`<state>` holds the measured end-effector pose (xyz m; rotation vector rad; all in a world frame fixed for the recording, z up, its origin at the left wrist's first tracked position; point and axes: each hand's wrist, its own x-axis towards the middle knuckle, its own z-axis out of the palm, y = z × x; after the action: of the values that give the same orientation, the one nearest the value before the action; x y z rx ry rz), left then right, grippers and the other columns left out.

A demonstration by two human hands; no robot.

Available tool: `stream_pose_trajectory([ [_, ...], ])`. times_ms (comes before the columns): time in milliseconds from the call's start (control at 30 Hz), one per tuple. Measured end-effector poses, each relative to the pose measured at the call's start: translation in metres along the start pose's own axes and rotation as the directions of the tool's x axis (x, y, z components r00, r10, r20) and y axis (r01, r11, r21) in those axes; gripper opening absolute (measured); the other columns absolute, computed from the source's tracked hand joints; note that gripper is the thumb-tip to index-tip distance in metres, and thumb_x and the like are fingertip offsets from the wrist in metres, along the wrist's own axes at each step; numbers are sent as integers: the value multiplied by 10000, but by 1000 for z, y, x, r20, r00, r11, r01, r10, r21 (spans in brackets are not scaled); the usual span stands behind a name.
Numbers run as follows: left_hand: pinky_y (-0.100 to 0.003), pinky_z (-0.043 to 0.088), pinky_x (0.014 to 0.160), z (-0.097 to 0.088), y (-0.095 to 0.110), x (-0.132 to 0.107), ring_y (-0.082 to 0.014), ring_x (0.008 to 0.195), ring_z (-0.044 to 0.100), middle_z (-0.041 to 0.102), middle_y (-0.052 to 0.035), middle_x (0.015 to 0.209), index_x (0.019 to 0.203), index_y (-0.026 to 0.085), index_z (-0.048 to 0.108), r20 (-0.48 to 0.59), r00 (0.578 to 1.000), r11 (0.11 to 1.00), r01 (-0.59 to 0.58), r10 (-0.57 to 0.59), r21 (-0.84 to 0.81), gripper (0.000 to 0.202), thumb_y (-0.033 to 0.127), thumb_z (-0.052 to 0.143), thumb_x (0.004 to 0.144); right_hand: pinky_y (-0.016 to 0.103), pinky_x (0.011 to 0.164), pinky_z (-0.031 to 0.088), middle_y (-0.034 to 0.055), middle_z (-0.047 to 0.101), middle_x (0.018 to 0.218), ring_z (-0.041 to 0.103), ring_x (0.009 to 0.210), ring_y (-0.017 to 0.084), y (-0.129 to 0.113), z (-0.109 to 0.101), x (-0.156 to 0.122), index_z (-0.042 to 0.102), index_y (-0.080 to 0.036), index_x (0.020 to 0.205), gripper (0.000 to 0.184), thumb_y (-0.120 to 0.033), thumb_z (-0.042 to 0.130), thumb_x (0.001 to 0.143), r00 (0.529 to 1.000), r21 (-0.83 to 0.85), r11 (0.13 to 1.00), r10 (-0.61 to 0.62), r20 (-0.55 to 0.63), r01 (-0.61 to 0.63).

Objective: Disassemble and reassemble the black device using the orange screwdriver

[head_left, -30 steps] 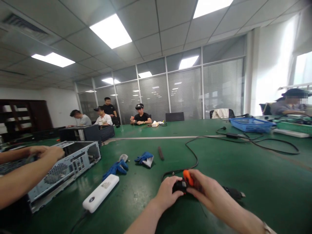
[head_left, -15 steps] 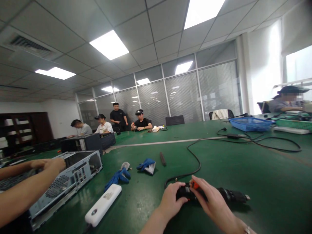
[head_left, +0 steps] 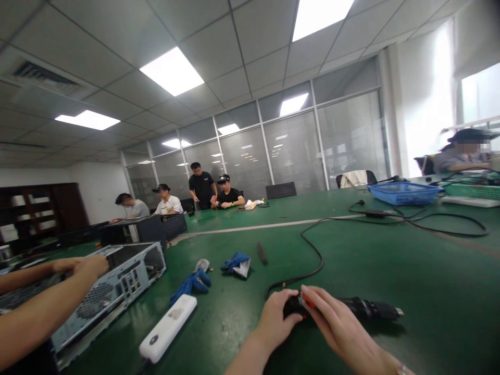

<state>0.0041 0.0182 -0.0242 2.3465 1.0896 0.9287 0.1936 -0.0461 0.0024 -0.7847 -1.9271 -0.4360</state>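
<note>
Matting of dull green covers the table (head_left: pixel 410 291), smooth and faintly scuffed. On it, close to the near edge, lies a black power tool (head_left: pixel 361 308), a slim matte cylinder on its side with a small metal tip pointing right. The left hand (head_left: pixel 278 320) wraps its rear end, fingers curled tight around the dark casing. The right hand (head_left: pixel 336 325) lies over the tool's middle, fingers long and held close together, a bright orange piece (head_left: pixel 307 300) showing at their tips; whether they pinch it cannot be told. A thin black cord (head_left: pixel 316 255) loops away from the tool's rear across the table.

To the left lie a glossy white oblong power strip (head_left: pixel 169 328), crumpled blue gloves (head_left: pixel 193 281) and an open grey metal computer case (head_left: pixel 125 271) with perforated sides, where another person's hand (head_left: pixel 91 264) rests. A short dark rod (head_left: pixel 261 253) lies beyond the gloves. Right of the tool the matting runs bare and wide to a blue mesh basket (head_left: pixel 404 192) well apart.
</note>
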Motion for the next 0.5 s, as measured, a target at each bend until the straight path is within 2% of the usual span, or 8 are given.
stream_pose_trajectory([
  [267, -351, 428, 976, -4, 4, -1, -235, 1066, 580, 646, -37, 1161, 1210, 262, 590, 1, 1000, 1000, 10, -10, -15, 537, 189, 759, 706, 283, 894, 552, 107, 594, 1222, 628, 1064, 190, 2, 0, 1, 342, -225, 1428, 459, -205, 397, 973, 997, 43, 996, 74, -8, -74],
  [400, -350, 426, 977, -2, 2, -1, -235, 1070, 579, 643, -36, 1167, 1209, 262, 590, 10, 1000, 1000, 29, -29, -4, 541, 188, 762, 701, 281, 815, 576, 95, 610, 1152, 648, 990, 197, 3, -3, 2, 401, -246, 1398, 445, -251, 457, 956, 995, 11, 995, 102, -1, -102],
  [500, -343, 433, 966, -2, 2, -2, -235, 1061, 583, 643, -40, 1156, 1219, 258, 587, 4, 999, 999, 40, -40, 3, 556, 202, 774, 699, 267, 789, 577, 87, 616, 1116, 653, 959, 184, 6, -4, 2, 349, -253, 1434, 475, -245, 433, 966, 991, 23, 991, 130, -9, -130],
])
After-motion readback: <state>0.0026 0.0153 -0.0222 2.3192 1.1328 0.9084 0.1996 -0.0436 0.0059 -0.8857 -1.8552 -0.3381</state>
